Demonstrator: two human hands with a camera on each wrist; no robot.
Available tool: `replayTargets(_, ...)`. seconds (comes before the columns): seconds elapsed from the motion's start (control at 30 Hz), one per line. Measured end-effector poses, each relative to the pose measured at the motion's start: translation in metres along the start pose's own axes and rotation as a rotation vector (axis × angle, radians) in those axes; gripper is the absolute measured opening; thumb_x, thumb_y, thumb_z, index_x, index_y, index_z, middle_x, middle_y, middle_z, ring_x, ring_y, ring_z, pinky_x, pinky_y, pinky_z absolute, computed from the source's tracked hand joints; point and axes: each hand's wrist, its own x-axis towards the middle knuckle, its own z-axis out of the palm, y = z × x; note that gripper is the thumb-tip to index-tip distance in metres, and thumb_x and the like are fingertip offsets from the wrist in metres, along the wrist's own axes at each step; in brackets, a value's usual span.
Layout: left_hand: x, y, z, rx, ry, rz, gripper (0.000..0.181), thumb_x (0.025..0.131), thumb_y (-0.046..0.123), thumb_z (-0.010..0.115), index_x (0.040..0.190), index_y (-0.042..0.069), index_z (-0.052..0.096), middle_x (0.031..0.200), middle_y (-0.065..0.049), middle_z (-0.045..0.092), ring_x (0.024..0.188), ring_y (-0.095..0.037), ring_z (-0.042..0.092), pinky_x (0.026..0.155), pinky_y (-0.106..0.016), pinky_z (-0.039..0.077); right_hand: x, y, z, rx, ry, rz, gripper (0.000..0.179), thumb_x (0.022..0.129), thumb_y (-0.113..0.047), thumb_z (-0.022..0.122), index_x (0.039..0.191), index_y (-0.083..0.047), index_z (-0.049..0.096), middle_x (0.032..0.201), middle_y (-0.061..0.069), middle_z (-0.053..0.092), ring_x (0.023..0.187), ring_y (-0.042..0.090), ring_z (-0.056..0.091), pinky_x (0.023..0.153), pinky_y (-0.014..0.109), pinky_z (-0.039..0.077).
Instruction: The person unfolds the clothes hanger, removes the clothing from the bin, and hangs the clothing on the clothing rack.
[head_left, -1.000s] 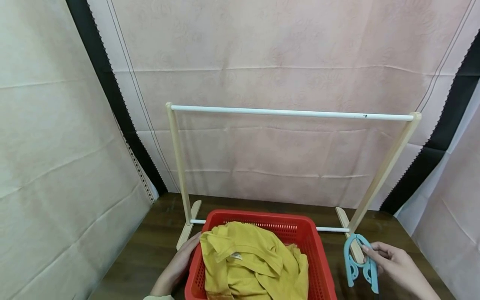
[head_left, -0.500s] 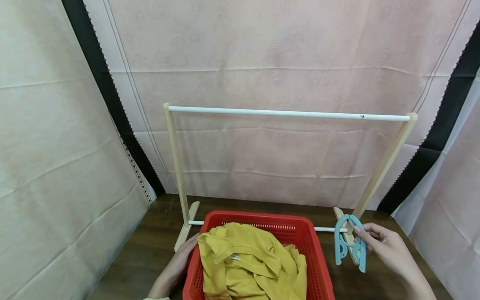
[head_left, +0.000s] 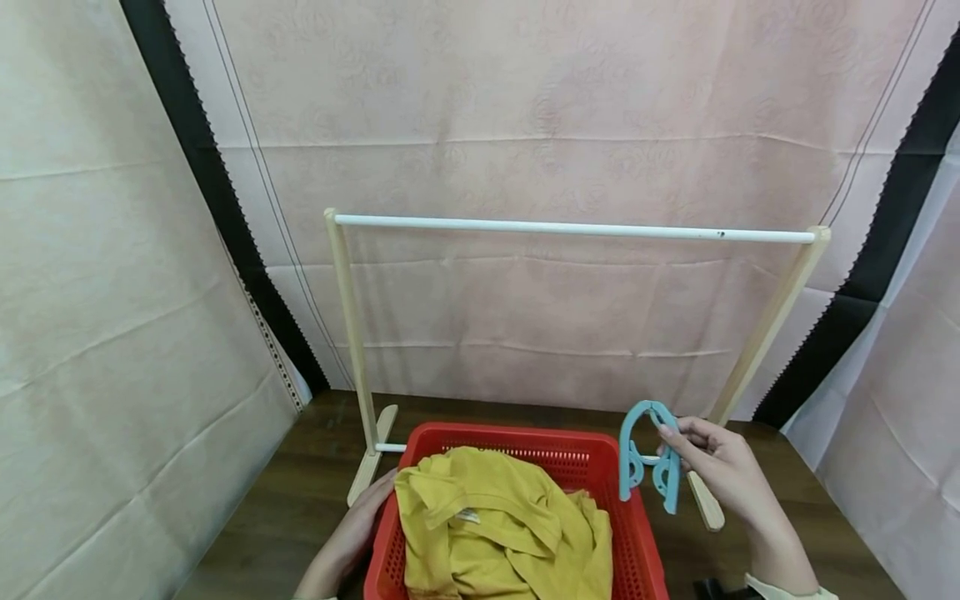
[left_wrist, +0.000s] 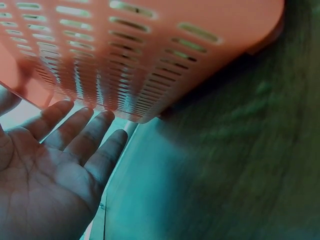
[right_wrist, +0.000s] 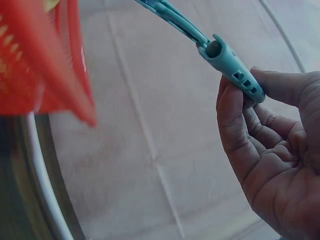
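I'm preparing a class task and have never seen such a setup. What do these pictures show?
There is no machine, just a person working barehanded. The wide view comes from a camera worn on the head, looking forward and down; the two close ones come from cameras on the left and right wrists. On the brown table stand a red basket of crumpled yellow cloth and, behind it, a rack with white bars. The right hand pinches a blue hanger. The left hand is beside the basket's left side, with its fingers outstretched.
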Motion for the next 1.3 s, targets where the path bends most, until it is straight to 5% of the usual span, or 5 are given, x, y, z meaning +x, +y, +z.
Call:
replayTargets(0.4, 0.001, 0.001, 0.0, -0.005, -0.031, -0.003, 0.065, 0.11, 0.037, 0.037, 0.157, -0.005, 0.021, 0.161, -0.024, 0.021, 0.129, 0.001, 0.044, 0.102, -0.016, 0.038, 0.005, -0.017, 0.027, 0.122, -0.049, -0.005, 0.027, 0.102, -0.025, 0.062, 0.108, 0.001, 0.067, 0.091, 0.016, 0.072, 0.073, 0.019, 0.069, 0.066, 0.035, 0.059)
replayTargets(0.73, 0.002, 0.003, 0.002, -0.017, -0.029, -0.036, 0.07, 0.109, 0.041, 0.038, 0.158, -0.005, 0.017, 0.164, -0.024, 0.015, 0.145, -0.029, 0.023, 0.103, -0.019, 0.036, 0.006, -0.026, 0.042, 0.17, -0.094, -0.094, 0.022, 0.101, -0.016, 0.064, 0.112, 0.002, 0.066, 0.094, 0.017, 0.072, 0.078, 0.018, 0.071, 0.069, 0.035, 0.06)
replayTargets(1.07, 0.003, 0.008, -0.004, 0.003, -0.057, 0.009, 0.062, 0.111, 0.036, 0.035, 0.156, -0.004, 0.024, 0.155, -0.023, 0.037, 0.128, -0.012, 0.052, 0.102, -0.029, 0.046, 0.009, -0.037, 0.048, 0.245, -0.161, -0.165, 0.025, 0.097, -0.01, 0.068, 0.117, 0.003, 0.064, 0.1, 0.024, 0.07, 0.082, 0.031, 0.073, 0.072, 0.039, 0.061)
replayTargets(1.3, 0.003, 0.039, -0.009, 0.169, 0.132, 0.013, 0.055, 0.109, 0.037, 0.043, 0.15, 0.001, 0.042, 0.151, -0.02, 0.044, 0.13, -0.032, 0.053, 0.107, -0.046, 0.044, 0.006, -0.043, 0.052, 0.203, -0.14, -0.212, 0.022, 0.096, -0.009, 0.07, 0.116, -0.001, 0.066, 0.097, 0.017, 0.073, 0.08, 0.025, 0.073, 0.07, 0.036, 0.061)
